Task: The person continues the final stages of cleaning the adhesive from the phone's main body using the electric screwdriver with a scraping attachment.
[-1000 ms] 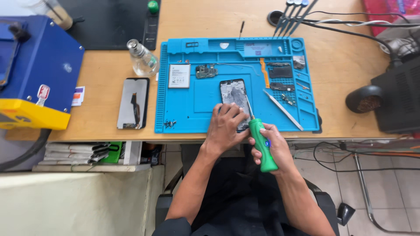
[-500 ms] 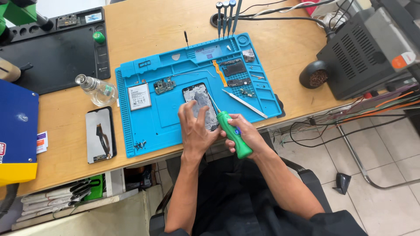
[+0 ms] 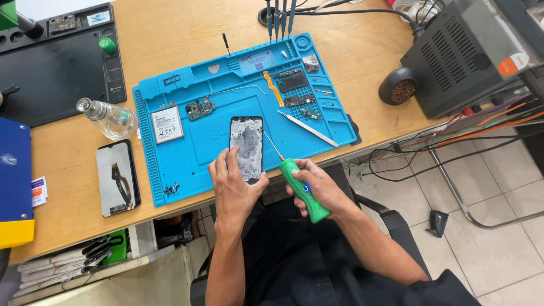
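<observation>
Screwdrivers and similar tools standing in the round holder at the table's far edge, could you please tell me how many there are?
3: the blue-handled tools stand side by side in the round holder, just beyond the blue mat. Their upper ends are cut off, so more may be hidden.

A bright green plastic screwdriver [image 3: 303,190] with a small blue badge sits in the right hand [image 3: 317,190]. The opened black phone frame [image 3: 247,148] under the left hand [image 3: 235,184] shows mottled grey and silver inside. Beneath it lies a sky-blue silicone work mat [image 3: 209,139] on a pale tan wooden bench [image 3: 181,34]; the small circuit board [image 3: 199,107] looks greenish, perhaps dark teal.
</observation>
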